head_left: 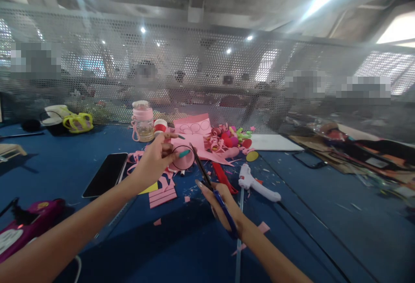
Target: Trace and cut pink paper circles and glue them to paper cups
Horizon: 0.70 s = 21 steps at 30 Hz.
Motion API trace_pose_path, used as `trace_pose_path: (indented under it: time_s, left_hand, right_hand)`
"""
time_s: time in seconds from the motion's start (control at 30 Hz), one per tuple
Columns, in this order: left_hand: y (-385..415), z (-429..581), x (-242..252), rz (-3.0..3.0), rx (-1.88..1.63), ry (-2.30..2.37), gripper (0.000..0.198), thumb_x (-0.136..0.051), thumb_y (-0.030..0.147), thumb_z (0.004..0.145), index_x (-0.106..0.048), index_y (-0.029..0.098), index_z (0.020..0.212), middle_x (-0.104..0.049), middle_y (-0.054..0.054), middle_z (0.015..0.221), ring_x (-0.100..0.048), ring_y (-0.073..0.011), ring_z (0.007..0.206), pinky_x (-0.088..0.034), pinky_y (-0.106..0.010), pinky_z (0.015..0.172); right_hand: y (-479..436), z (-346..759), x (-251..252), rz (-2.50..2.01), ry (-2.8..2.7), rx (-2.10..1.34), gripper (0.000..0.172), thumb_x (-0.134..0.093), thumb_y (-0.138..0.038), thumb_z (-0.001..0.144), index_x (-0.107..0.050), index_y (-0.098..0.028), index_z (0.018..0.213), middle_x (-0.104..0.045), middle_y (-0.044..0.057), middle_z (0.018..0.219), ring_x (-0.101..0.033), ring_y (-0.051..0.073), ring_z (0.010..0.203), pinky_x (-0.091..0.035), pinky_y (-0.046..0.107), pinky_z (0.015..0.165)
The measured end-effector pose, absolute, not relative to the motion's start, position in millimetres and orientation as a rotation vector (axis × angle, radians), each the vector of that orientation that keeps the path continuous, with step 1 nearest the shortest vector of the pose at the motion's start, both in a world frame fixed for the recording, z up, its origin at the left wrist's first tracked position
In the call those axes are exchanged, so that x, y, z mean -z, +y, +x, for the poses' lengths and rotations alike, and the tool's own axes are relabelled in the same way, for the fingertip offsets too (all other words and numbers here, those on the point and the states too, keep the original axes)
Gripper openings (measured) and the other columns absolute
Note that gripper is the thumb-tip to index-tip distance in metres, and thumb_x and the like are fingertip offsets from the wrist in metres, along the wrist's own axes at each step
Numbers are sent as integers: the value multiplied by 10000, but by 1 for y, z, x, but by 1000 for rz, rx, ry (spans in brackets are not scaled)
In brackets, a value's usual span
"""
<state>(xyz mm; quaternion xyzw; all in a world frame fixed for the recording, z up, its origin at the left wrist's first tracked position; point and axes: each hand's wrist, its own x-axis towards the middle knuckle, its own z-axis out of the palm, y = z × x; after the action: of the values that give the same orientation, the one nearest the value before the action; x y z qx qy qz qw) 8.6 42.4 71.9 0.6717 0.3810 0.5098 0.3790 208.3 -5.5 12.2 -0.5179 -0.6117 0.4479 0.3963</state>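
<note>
Between the thumb and fingers of my left hand [164, 153] is a pink paper circle [182, 163] with a dark outline drawn round its edge. My right hand [223, 207] grips a pair of scissors [224, 213] by their dark blue handles. Their dark blades point up and to the left, with the tips close to the right edge of the circle. Whether the blades touch the paper I cannot tell. Behind my hands lies a pink sheet [195, 125] with several circles drawn on it, and pink strips and scraps are scattered around.
A white glue gun [259, 184] with a black cord lies to the right. On the left are a phone [106, 175] and a purple power strip [30, 222]. A pink-lidded bottle [142, 123] stands at the back, before a perforated metal screen [207, 66]. Colourful craft pieces [230, 139] are heaped nearby.
</note>
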Motion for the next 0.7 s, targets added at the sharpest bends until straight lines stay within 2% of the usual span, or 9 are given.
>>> trace_pose_path:
  time_s: [0.2,0.33,0.7]
  left_hand:
    - [40,9,-72,1713,-1265,937,400,-629,240,762,-435,169,1104,-506,55,612,-525,-106,582,-404,-206,544]
    - [40,10,-73,1722,-1246,936,411,-644,260,755,-426,178,1094,-504,57,607,-502,-100,555,-382,-197,519]
    - [40,9,-72,1742,-1240,934,399,-629,261,768,-420,175,1097,-443,74,579,-430,-84,530,-355,-188,506]
  right_hand:
    - [-7,208,-11,-1219,-1659,-1141,467,-490,-639,770,-419,-200,627,-315,-79,430,-338,70,387,-270,209,388]
    - [-7,207,-12,-1209,-1678,-1153,479,-472,-651,775,-383,-207,620,-325,-77,436,-349,73,393,-294,210,399]
    - [-5,209,-10,-1254,-1669,-1117,457,-496,-620,777,-366,-209,621,-260,-84,449,-307,71,403,-236,212,393]
